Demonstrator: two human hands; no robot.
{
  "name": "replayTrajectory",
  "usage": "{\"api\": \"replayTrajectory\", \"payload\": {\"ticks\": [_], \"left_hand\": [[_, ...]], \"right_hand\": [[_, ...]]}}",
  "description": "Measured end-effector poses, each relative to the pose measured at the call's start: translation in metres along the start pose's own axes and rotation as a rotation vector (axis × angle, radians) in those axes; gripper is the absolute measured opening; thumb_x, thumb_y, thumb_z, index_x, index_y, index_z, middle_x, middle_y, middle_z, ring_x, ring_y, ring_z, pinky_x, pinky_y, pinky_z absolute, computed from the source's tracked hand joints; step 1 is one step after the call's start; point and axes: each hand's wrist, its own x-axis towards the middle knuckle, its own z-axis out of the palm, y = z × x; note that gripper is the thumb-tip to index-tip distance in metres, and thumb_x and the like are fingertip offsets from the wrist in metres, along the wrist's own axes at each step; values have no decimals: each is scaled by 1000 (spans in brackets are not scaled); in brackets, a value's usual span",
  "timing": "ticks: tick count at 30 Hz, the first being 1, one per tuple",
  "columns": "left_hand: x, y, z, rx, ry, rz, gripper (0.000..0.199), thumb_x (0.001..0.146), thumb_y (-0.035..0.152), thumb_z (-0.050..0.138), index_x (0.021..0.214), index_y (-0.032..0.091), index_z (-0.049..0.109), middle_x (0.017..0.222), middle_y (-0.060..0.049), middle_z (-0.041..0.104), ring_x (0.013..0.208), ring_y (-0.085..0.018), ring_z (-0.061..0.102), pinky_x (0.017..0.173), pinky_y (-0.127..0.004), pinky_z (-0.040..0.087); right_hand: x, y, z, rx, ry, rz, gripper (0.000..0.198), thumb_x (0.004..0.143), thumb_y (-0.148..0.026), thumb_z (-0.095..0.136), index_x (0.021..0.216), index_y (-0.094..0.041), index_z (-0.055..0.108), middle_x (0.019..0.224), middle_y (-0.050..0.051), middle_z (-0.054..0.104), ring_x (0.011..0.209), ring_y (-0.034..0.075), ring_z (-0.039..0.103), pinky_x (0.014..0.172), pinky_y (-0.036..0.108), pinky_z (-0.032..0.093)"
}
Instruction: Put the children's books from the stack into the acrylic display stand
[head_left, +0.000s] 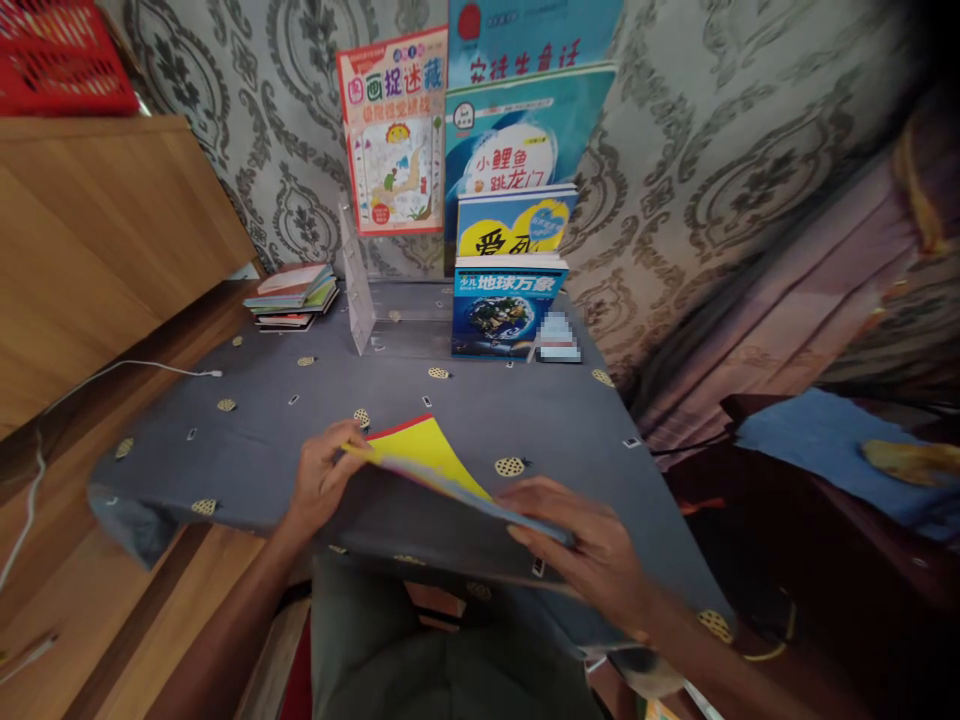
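A thin book (435, 455) with a yellow face and a red edge is held tilted above the front of the table. My left hand (328, 470) pinches its left corner between thumb and fingers. At the other end, my right hand (574, 535) grips the right side, fingers over the top and thumb beneath. Beyond the hands stands a clear book rack (358, 285). Its right side carries several books in tiers, with a blue book showing the Earth (504, 312) lowest in front. A picture book with a red border (396, 140) stands at the back left of the rack.
A stack of books (294, 292) lies at the table's back left. Right of the rack is a small blurred-out item (559, 338). The table wears a grey cloth (262, 440) with pineapple prints. A white cable (161, 364) crosses the left edge; a blue cloth (832, 450) lies at right.
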Motion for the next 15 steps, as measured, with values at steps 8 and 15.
{"api": "replayTrajectory", "payload": {"ticks": [8, 15], "left_hand": [[80, 32, 5, -410, 25, -335, 38, 83, 49, 66, 66, 19, 48, 57, 6, 48, 51, -8, 43, 50, -19, 38], [69, 7, 21, -874, -48, -708, 32, 73, 40, 80, 82, 16, 60, 72, 0, 69, 61, -13, 65, 62, -23, 54]], "right_hand": [[65, 15, -7, 400, 344, 378, 29, 81, -50, 74, 85, -21, 73, 78, 2, 73, 62, 14, 62, 53, 24, 52], [124, 44, -7, 775, 410, 484, 36, 63, -46, 85, 77, -20, 64, 69, -1, 68, 52, 8, 52, 41, 17, 35]]}}
